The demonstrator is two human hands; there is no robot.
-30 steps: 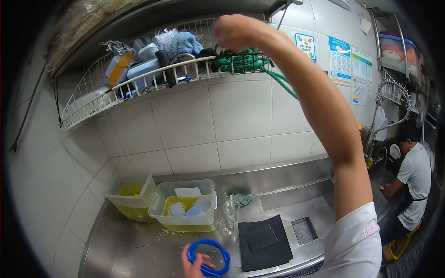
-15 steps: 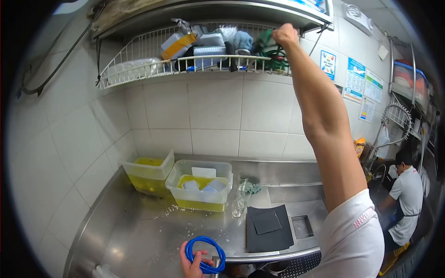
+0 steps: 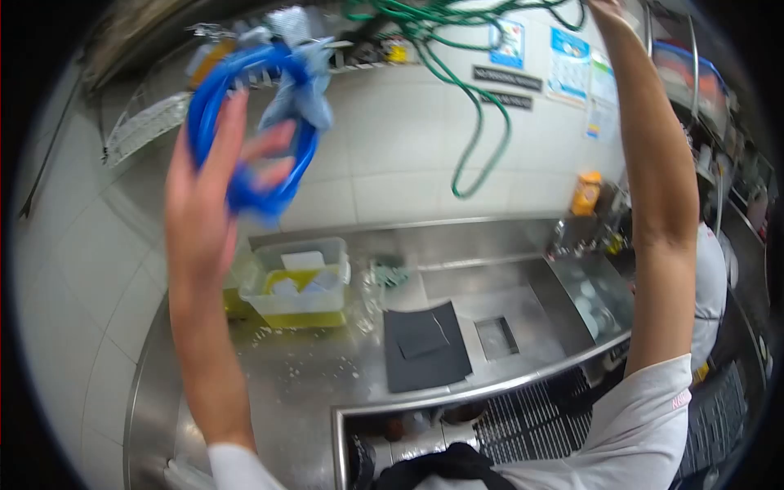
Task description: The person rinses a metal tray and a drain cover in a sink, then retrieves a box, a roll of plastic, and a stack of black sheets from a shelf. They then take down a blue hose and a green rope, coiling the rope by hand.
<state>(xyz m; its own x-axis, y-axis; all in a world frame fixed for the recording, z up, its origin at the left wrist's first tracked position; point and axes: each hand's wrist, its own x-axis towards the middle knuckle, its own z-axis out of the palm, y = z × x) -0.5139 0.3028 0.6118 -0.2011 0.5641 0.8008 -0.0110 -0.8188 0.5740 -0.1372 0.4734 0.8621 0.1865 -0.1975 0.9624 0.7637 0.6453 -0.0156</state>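
Observation:
My left hand (image 3: 200, 204) is raised at the left, blurred, with its fingers hooked through a coil of blue tubing (image 3: 302, 167) that it holds. A light blue cloth (image 3: 309, 102) overlaps the coil in this view. At the top right edge my right hand (image 3: 604, 6), partly cut off by the frame, grips a tangle of green cord (image 3: 433, 33). One long loop of that cord hangs down in front of the tiled wall.
A wire shelf (image 3: 147, 131) holding mixed items hangs at the upper left. On the steel counter (image 3: 269, 384) stand plastic tubs (image 3: 335, 282) of yellow liquid, beside a green cloth (image 3: 390, 273) and black sheets (image 3: 425, 347). A co-worker (image 3: 710, 278) is at the right.
My left hand has risen from the counter with the blue tubing. My right hand has pulled the green cord off the shelf, up and to the right. The view has shifted right.

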